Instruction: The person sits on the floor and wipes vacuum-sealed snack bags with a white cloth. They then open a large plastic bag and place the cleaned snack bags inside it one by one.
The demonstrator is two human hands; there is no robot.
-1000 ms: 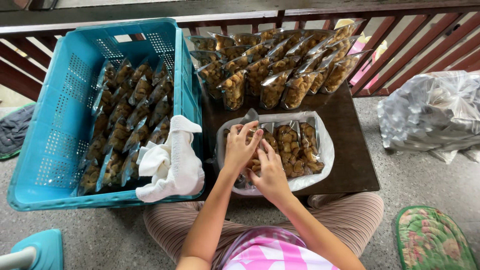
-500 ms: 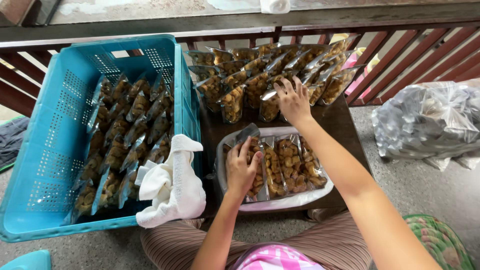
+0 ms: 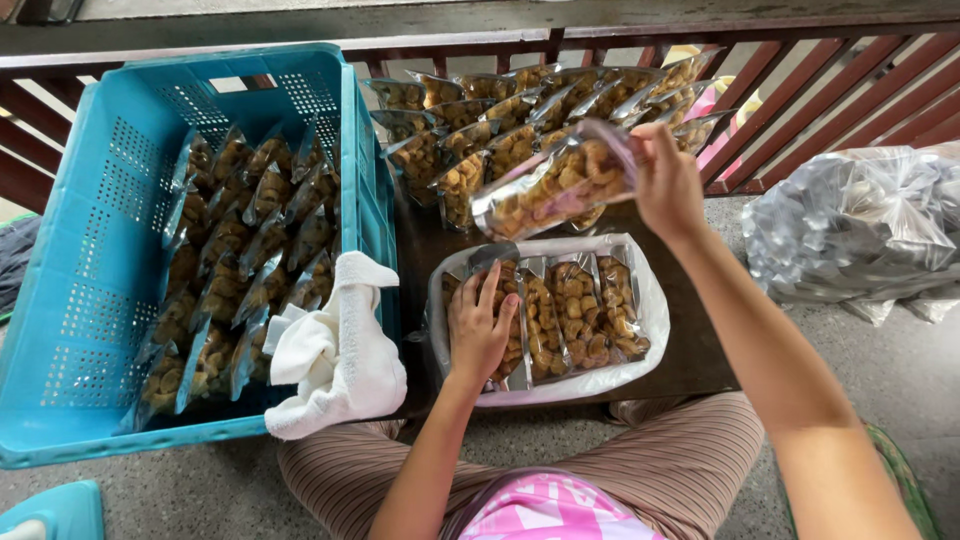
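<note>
Dark wooden table [image 3: 700, 350] stands beside a red railing [image 3: 800, 80]. Right hand [image 3: 668, 180] grips a lifted snack packet [image 3: 555, 190]. Left hand [image 3: 480, 325] lies open, flat on packets in the white bag [image 3: 650, 300].

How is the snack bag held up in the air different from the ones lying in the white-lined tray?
The lifted bag is held in the air by the right hand, gripped at one end, lying roughly level and slightly tilted; the tray bags lie flat side by side in the white-lined tray. The lifted bag is alone; the tray bags form a row, with the left hand pressing on the leftmost ones. All are clear bags of brown snack pieces.
</note>
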